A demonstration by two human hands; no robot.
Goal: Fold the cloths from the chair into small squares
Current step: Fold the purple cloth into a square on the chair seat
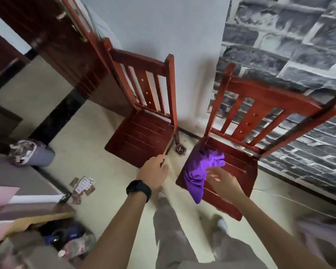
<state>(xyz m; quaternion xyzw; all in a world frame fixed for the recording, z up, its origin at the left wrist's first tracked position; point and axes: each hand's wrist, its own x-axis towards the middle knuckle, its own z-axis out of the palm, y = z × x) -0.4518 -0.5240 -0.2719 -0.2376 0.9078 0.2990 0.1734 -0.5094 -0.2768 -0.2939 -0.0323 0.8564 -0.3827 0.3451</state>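
Note:
A crumpled purple cloth (200, 169) lies on the seat of the right red wooden chair (239, 164) and hangs over the seat's front left edge. My right hand (222, 180) hovers just over the cloth with fingers spread, slightly blurred, holding nothing. My left hand (153, 170), with a black watch on the wrist, has its fingers curled around the front right corner of the left red chair (142, 136), whose seat is bare.
Both chairs stand against the wall, one part white, one part grey brick pattern. A grey waste bin (32, 154) stands at the left. Playing cards (83, 186) lie on the floor. Clutter (70, 239) sits under a surface at bottom left. My legs stand between the chairs.

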